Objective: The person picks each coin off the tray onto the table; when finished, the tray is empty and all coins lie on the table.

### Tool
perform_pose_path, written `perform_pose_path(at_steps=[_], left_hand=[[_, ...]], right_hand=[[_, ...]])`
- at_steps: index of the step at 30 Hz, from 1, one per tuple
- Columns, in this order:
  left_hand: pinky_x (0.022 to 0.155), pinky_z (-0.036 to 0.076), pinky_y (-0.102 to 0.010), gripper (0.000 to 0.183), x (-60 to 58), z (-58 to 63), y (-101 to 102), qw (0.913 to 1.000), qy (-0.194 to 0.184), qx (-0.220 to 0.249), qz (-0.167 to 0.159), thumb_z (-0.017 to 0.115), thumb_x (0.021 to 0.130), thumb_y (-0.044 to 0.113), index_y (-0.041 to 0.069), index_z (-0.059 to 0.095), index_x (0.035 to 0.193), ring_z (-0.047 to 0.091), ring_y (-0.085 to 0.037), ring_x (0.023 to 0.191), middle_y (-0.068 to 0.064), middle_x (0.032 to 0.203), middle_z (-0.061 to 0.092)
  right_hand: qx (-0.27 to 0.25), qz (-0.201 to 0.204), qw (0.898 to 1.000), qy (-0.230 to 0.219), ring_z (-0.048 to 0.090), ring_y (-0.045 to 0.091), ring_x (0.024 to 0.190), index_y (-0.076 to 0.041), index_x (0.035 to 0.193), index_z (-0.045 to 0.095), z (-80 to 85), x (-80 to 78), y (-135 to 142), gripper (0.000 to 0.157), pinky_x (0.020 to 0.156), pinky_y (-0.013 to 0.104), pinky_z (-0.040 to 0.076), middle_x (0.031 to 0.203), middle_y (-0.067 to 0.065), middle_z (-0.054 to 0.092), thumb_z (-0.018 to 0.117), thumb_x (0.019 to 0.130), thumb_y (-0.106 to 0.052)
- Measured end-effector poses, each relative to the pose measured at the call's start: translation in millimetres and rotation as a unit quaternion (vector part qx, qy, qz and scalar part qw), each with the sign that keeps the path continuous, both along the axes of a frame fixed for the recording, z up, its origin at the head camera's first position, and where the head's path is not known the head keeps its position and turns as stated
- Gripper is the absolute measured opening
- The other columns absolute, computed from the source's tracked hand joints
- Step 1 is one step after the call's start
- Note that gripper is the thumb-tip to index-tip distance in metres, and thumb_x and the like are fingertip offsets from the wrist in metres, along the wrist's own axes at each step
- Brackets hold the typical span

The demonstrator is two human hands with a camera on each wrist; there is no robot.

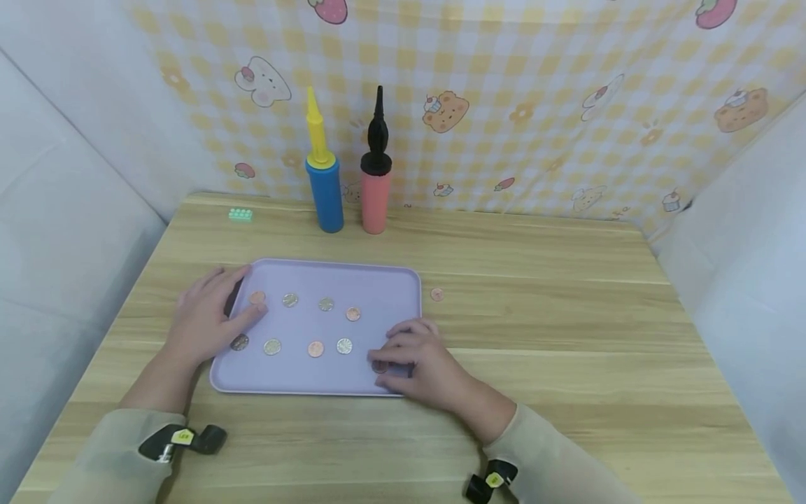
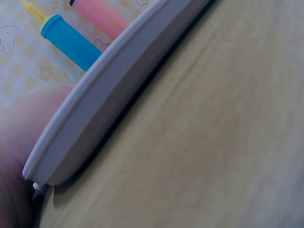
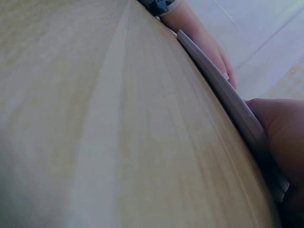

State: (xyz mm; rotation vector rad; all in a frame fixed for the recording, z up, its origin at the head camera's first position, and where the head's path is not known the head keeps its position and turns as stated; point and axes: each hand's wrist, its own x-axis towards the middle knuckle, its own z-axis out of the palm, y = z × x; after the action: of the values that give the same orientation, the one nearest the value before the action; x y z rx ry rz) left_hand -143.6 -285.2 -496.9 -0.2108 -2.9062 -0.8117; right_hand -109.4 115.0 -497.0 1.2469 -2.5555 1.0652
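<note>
- Coins (image 1: pixel 290 299) lie spaced in two loose rows on the lilac tray (image 1: pixel 378 287): four in the far row, four in the near row.
- Dark coin (image 1: pixel 380 366) sits by the tray's near right corner, seemingly the near row's fifth, with the right hand (image 1: pixel 425 360) on it.
- One copper coin (image 1: pixel 437 294) lies outside, on the worktop (image 1: pixel 535 308) just right of the tray; the work looks mostly done, this piece being left.
- Right hand: knuckles up, reaching over the tray's right rim, thumb and fingers curled round the dark coin; how firmly, I cannot tell.
- Left hand (image 1: pixel 204 318): grasping nothing, fingers loosely extended along the tray's left side, thumb over the rim between the two leftmost coins.
</note>
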Motion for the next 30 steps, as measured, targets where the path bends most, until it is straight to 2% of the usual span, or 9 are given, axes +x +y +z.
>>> perform_pose_path(at_steps=[7, 11, 15, 21, 25, 30], left_hand=[[0.116, 0.009, -0.082, 0.080, 0.8, 0.0, -1.9, 1.0000, -0.003, 0.001, 0.001, 0.068, 0.100, 0.050, 0.006, 0.042, 0.162, 0.024, -0.057, 0.154, -0.032, 0.160, 0.043], [0.115, 0.010, -0.083, 0.080, 0.2, -0.6, -2.2, 1.0000, -0.001, -0.004, 0.002, 0.068, 0.100, 0.051, 0.006, 0.043, 0.162, 0.025, -0.058, 0.153, -0.032, 0.160, 0.044], [0.115, 0.010, -0.083, 0.081, -0.6, -1.0, -1.7, 1.0000, -0.002, -0.004, 0.002, 0.068, 0.100, 0.051, 0.007, 0.043, 0.162, 0.025, -0.058, 0.153, -0.032, 0.160, 0.044], [0.115, 0.010, -0.083, 0.080, -0.4, -0.8, -0.1, 1.0000, -0.004, 0.000, 0.003, 0.068, 0.100, 0.051, 0.006, 0.043, 0.162, 0.025, -0.058, 0.153, -0.032, 0.160, 0.044], [0.116, 0.010, -0.082, 0.080, -0.9, -0.6, 0.0, 1.0000, 0.000, 0.001, 0.001, 0.068, 0.100, 0.050, 0.006, 0.043, 0.162, 0.025, -0.058, 0.153, -0.032, 0.160, 0.044], [0.116, 0.010, -0.082, 0.080, -0.7, -1.3, -0.9, 1.0000, 0.001, -0.001, 0.001, 0.068, 0.100, 0.050, 0.006, 0.043, 0.162, 0.025, -0.058, 0.153, -0.032, 0.160, 0.044]], right_hand=[[-0.060, -0.027, 0.997, -0.041, 0.062, 0.013, 0.111, -0.013, 0.118, 0.083, -1.9, -0.2, -0.5, 0.039, 0.108, 0.043, 0.040, 0.103, -0.012, 0.078, 0.095, 0.082, -0.016], [-0.080, -0.040, 0.995, -0.041, 0.064, 0.013, 0.108, -0.010, 0.119, 0.082, 0.1, 0.7, 1.1, 0.041, 0.104, 0.039, 0.045, 0.102, -0.010, 0.078, 0.095, 0.080, -0.015], [-0.088, -0.051, 0.994, -0.040, 0.064, 0.012, 0.107, -0.013, 0.113, 0.084, 0.7, 0.8, 6.2, 0.037, 0.102, 0.040, 0.046, 0.101, -0.012, 0.078, 0.097, 0.079, -0.017], [-0.074, -0.071, 0.995, -0.005, 0.065, 0.018, 0.112, -0.019, 0.105, 0.084, -3.0, -0.1, 23.9, 0.032, 0.106, 0.045, 0.043, 0.103, -0.011, 0.079, 0.098, 0.077, -0.024], [-0.077, -0.095, 0.992, 0.026, 0.066, 0.023, 0.112, -0.018, 0.106, 0.083, -4.8, -0.8, 38.4, 0.036, 0.103, 0.045, 0.045, 0.109, -0.006, 0.080, 0.098, 0.074, -0.024], [-0.074, -0.137, 0.987, 0.034, 0.066, 0.024, 0.111, -0.016, 0.107, 0.083, -7.9, -0.5, 55.6, 0.036, 0.100, 0.046, 0.048, 0.113, -0.003, 0.078, 0.098, 0.075, -0.022]])
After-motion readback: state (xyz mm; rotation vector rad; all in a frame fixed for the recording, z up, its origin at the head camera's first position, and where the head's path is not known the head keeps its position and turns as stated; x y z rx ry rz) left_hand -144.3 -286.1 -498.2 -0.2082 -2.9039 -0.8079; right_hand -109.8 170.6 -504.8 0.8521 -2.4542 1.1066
